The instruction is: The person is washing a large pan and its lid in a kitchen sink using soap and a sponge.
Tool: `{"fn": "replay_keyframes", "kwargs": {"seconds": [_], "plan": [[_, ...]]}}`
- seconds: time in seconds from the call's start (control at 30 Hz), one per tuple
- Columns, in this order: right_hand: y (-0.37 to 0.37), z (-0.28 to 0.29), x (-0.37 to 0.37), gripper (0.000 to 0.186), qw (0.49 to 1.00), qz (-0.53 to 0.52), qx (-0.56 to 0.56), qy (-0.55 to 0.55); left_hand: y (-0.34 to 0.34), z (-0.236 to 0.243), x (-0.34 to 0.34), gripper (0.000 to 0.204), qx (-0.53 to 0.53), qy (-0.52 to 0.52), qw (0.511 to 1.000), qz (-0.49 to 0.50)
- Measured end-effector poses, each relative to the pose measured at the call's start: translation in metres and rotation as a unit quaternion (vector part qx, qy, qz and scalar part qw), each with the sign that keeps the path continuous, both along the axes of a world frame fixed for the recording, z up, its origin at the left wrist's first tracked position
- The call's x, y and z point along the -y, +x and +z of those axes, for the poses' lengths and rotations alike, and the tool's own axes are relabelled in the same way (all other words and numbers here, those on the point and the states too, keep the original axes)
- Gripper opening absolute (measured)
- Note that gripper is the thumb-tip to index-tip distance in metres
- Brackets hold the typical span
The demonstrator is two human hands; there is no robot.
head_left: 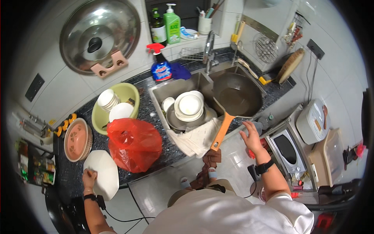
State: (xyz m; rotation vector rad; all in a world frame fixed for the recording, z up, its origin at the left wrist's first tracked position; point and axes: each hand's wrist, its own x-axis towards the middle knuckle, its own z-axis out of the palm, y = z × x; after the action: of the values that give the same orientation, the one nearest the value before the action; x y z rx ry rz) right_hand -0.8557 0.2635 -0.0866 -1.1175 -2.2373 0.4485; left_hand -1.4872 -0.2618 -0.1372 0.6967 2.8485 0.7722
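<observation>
At the counter's front left, my left hand (89, 178) is closed on the edge of a white angular plate (105, 175), which partly overhangs the counter. My right hand (251, 137) is raised in front of the sink's right end, fingers spread and holding nothing. Closest to it is the orange handle (224, 132) of a dark wok (238, 93) resting in the right basin. White bowls and plates (189, 106) are stacked in a metal pan in the left basin. A pale cloth (196, 137) drapes over the sink's front edge.
A red plastic bag (134, 144) stands beside the plate. Behind it, a green basin (135, 89) holds white bowls; a pink basket (78, 138) sits further left. A spray bottle (161, 66) stands behind the sink. A microwave (287, 150) is on the right, a brown cloth (202, 171) below.
</observation>
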Motion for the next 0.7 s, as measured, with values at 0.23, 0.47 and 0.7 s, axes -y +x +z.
{"fn": "replay_keyframes", "kwargs": {"seconds": [0.23,0.47,0.7], "plan": [[0.022,-0.002,-0.025,0.042,0.999,-0.039,-0.021,-0.015,0.123,0.147,-0.105,0.038,-0.308,0.149,0.940,0.021],[0.043,-0.014,-0.076,0.044,0.994,-0.100,-0.051,-0.002,0.301,0.156,-0.320,0.028,-0.043,0.128,0.887,-0.442],[0.079,-0.051,-0.170,0.063,0.968,-0.250,-0.025,0.018,0.397,0.024,-0.468,0.059,0.155,0.059,0.811,-0.562]]}}
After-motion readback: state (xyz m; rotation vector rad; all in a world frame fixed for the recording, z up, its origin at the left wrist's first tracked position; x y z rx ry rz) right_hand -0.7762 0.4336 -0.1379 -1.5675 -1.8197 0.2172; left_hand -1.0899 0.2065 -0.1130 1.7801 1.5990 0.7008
